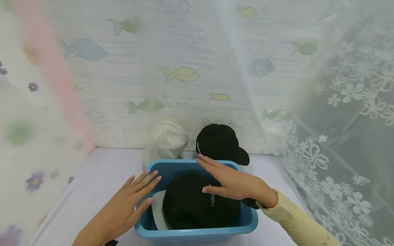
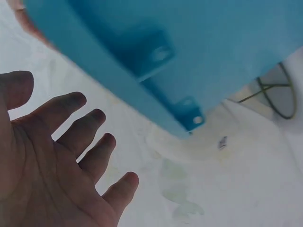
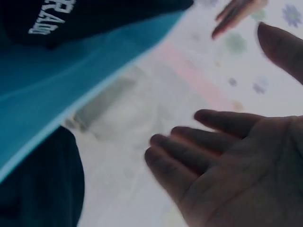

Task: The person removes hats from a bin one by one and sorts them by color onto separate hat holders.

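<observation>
A light-blue plastic tub stands on the white surface. In it lies a black cap with white lettering, and a pale cap brim shows at its left. My left hand hovers at the tub's left side with spread fingers. Above the tub's right part is my right hand, its fingers extended over the black cap. Both palms look bare in the wrist views, where the left hand and right hand stand apart from the tub wall.
Behind the tub sit a white cap and another black cap with its brim to the right. Sheer curtains printed with fish and flowers enclose the white surface at the back and sides.
</observation>
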The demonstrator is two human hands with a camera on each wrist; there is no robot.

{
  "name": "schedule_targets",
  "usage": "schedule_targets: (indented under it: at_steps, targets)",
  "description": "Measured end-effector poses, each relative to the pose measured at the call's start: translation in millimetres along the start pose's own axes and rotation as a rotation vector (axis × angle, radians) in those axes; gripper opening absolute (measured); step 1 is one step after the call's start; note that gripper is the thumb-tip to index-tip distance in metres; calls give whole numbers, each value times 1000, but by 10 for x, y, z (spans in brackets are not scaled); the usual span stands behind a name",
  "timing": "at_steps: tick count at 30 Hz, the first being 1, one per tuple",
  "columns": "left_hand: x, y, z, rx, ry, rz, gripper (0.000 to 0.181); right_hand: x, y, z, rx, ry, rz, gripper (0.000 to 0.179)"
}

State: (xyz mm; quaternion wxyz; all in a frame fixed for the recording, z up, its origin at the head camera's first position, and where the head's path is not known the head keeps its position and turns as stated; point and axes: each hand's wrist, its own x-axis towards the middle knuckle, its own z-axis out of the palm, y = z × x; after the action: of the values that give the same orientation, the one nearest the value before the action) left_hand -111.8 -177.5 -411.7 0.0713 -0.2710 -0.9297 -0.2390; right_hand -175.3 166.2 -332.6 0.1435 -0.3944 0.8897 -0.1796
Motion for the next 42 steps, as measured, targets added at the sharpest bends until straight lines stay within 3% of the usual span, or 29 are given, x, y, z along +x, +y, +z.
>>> schedule_targets:
  at_steps: [3, 8, 14, 26, 36, 42]
  targets:
    - [-97, -59, 133, -37, 19, -24, 55, 165, 32, 94, 7, -63, -21, 83]
    - [-188, -156, 340, -3, 85, 4, 56, 410, 93, 310, -5, -163, -20, 84]
    - [-190, -211, 407, 89, 140, 67, 59, 566, 119, 528, -14, -226, -41, 78]
    - [-153, -261, 399, 178, 143, 93, 63, 672, 170, 610, 16, -156, -142, 55]
    - [-143, -291, 422, 166, 148, 110, 65, 727, 141, 633, -31, -91, -64, 42]
    - [-144, -286, 427, 159, 151, 116, 69, 708, 137, 536, 8, -72, -94, 29]
